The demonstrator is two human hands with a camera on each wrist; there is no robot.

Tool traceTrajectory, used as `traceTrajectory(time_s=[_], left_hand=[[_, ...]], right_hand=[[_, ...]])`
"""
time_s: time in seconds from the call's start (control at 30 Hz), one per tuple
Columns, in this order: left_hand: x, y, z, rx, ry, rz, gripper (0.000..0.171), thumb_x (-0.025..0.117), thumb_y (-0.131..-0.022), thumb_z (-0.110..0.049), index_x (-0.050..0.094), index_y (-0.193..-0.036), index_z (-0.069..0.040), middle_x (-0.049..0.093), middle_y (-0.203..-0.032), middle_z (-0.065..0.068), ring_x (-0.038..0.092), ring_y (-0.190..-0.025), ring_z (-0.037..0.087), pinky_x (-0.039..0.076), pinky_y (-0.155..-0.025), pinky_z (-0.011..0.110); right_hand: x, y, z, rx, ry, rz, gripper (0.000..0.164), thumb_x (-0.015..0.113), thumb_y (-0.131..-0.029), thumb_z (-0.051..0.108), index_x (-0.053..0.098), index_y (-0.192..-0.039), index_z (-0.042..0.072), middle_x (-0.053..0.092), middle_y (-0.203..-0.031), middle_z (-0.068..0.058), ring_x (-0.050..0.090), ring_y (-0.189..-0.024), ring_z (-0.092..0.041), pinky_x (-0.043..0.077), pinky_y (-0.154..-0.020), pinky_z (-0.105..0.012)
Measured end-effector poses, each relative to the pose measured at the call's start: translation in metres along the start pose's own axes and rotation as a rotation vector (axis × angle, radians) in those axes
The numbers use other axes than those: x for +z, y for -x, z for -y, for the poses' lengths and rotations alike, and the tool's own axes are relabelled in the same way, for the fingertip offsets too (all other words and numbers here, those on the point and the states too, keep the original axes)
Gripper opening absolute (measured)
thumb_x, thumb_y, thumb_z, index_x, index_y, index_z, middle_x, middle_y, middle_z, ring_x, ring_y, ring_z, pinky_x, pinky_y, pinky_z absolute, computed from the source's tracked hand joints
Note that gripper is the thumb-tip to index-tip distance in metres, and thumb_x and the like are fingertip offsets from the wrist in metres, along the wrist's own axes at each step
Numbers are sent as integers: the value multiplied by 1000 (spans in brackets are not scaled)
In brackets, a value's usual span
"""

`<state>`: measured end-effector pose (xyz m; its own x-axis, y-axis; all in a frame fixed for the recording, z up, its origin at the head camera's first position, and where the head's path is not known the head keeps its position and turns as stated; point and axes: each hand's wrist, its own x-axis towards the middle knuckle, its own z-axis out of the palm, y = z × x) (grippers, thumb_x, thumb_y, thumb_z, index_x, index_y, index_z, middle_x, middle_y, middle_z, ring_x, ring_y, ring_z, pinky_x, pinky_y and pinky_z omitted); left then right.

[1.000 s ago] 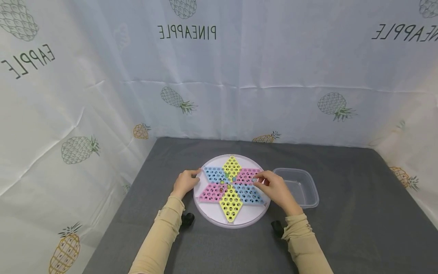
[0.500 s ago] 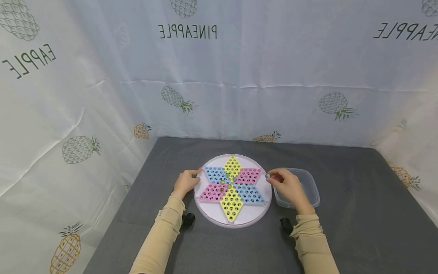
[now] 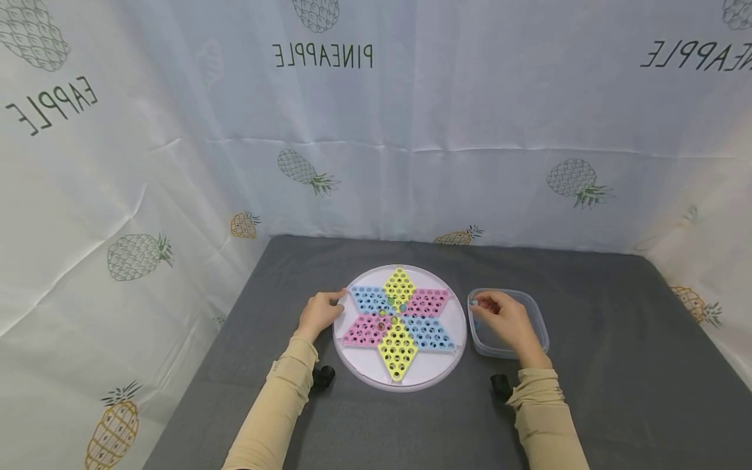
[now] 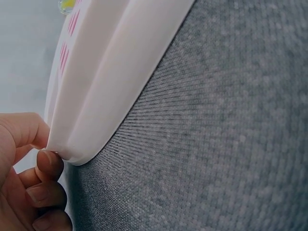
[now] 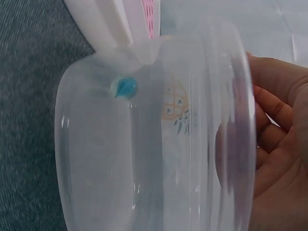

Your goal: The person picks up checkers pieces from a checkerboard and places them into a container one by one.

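The blue marble could bounce or roll back out of the clear plastic container — the walls look low and slick. It is small, glassy, and now lies inside. The right hand hovers above with relaxed fingers, holding nothing visible; the left hand pinches the Chinese checkers board's rim.
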<state>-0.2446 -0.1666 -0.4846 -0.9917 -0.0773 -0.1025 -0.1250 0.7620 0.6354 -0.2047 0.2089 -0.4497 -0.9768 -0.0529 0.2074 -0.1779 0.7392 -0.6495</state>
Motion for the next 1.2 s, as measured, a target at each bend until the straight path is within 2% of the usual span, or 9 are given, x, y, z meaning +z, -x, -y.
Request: traceTrajectory(time_s=[0.13,0.4,0.5,0.6,0.73,1.0,1.2], left_hand=[[0,0,0,-2,-3,-3,43,58,-85,-21,58,-128,-23,55,-133,9,55,-94,21,40,-72,34],[-1,1,1,-4,2,0,43,58,-85,-22,58,-128,-25,55,-133,9,51,-81,21,37,-64,31],[-1,1,2,1,4,-1,43,58,-85,-21,58,-128,-25,55,-133,8,45,-70,18,34,-59,29],[0,2,2,5,24,0,44,57,-84,-20,58,-128,-25,55,-133,8,32,-57,17,31,-54,28],[1,2,3,7,34,-2,43,57,-84,-19,58,-128,-24,55,-133,9,24,-52,15,28,-51,28],[2,2,2,3,41,1,43,57,-85,-20,58,-127,-24,55,-133,10,24,-51,14,28,-50,28],[1,2,2,11,52,-2,43,57,-85,-20,59,-127,-24,55,-133,9,25,-51,14,29,-51,28]], right_hand=[[-1,-2,-5,19,14,15,23,67,-84,19,66,-102,4,63,-86,-8,52,-73,-14,42,-63,-24],[-1,-5,-13,57,34,68,28,65,-86,22,65,-105,2,64,-89,-9,56,-77,-18,43,-64,-29],[0,-6,-16,60,39,76,27,65,-86,22,65,-105,2,64,-87,-9,55,-76,-18,43,-63,-28],[2,-8,-20,60,48,87,27,65,-85,22,65,-103,2,63,-86,-9,55,-76,-18,42,-63,-28],[4,-10,-25,56,56,110,26,66,-85,21,65,-102,1,64,-87,-11,57,-78,-20,44,-64,-30],[7,-14,-30,51,42,153,25,64,-86,17,64,-103,0,65,-90,-14,61,-84,-26,49,-70,-39],[8,-15,-30,42,51,177,23,64,-86,16,64,-101,0,65,-88,-14,61,-83,-26,49,-71,-40]])
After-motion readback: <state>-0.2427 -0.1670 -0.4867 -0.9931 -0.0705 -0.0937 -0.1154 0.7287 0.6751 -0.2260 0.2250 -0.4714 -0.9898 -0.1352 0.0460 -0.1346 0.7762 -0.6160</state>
